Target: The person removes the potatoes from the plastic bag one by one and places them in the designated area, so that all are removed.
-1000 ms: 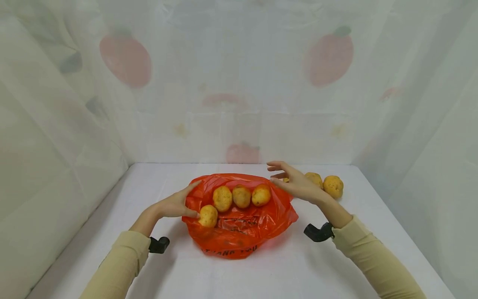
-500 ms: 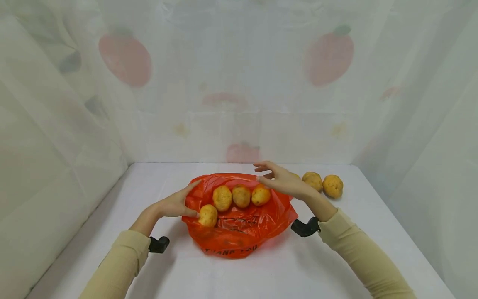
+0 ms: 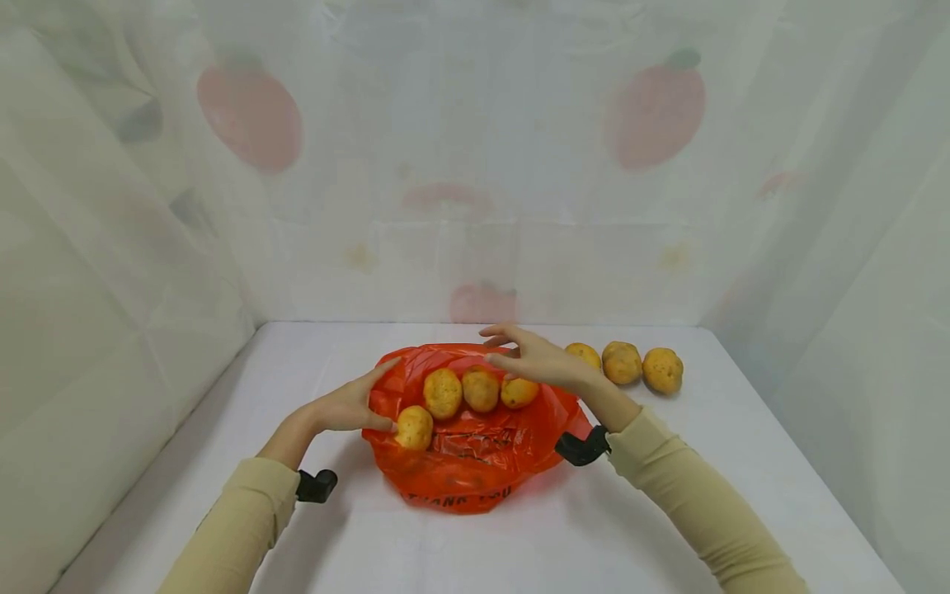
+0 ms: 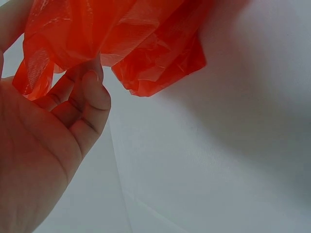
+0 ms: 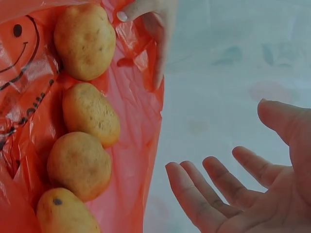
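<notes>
A red plastic bag (image 3: 475,474) printed with black lettering lies with its mouth spread wide, and several potatoes (image 3: 443,394) rest inside. My left hand (image 3: 345,406) holds the bag's left edge; its curled fingers (image 4: 92,104) pinch the thin plastic in the left wrist view. Close to that thumb sits the nearest potato (image 3: 413,429). My right hand (image 3: 545,360) hovers over the bag's back right rim, fingers spread and holding nothing. In the right wrist view the right palm (image 5: 262,204) faces the bag, apart from its edge. The right hand partly covers the rightmost potato (image 3: 518,393) in the bag.
Three more potatoes (image 3: 622,363) lie in a row on the white table (image 3: 660,495), right of the bag. Pale curtains (image 3: 475,165) with faded fruit prints enclose the table at the back and both sides. Black camera mounts (image 3: 582,446) stick out from the wrists.
My right hand has moved left from beside the loose potatoes to over the bag's rim, uncovering the loose potatoes. The left hand and the bag have stayed put.
</notes>
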A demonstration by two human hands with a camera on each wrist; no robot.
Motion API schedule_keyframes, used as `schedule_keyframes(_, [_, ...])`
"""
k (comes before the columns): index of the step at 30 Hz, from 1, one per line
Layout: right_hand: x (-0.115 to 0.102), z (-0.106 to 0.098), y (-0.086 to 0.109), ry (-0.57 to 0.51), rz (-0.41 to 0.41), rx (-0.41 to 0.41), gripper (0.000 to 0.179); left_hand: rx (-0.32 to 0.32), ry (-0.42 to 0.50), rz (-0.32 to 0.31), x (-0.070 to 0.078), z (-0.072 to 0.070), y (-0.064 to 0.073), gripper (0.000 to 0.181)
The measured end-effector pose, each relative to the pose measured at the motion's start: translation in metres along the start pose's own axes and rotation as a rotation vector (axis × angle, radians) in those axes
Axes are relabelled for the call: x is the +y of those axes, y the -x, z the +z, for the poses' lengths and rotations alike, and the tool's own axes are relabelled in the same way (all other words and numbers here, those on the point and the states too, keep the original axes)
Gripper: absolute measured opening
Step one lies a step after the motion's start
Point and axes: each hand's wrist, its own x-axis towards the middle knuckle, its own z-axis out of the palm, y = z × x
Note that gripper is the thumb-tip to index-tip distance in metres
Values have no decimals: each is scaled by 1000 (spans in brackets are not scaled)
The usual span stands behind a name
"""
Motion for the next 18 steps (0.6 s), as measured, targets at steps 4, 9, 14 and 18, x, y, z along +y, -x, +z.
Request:
schedule_keyframes(4, [-1, 4, -5, 1, 31, -6, 49, 0, 0, -6, 0, 0, 0, 102])
schedule_keyframes(9, [-1, 10, -11, 0, 58, -24, 49, -1, -5, -1, 0, 1, 0, 103])
schedule_keyframes(14, [2, 16, -17, -27, 86, -46, 54, 1, -12, 0, 0, 1, 0, 102])
schedule_keyframes(18, [4, 21, -22, -51, 111, -56, 54, 4, -18, -10, 0, 1, 0, 103])
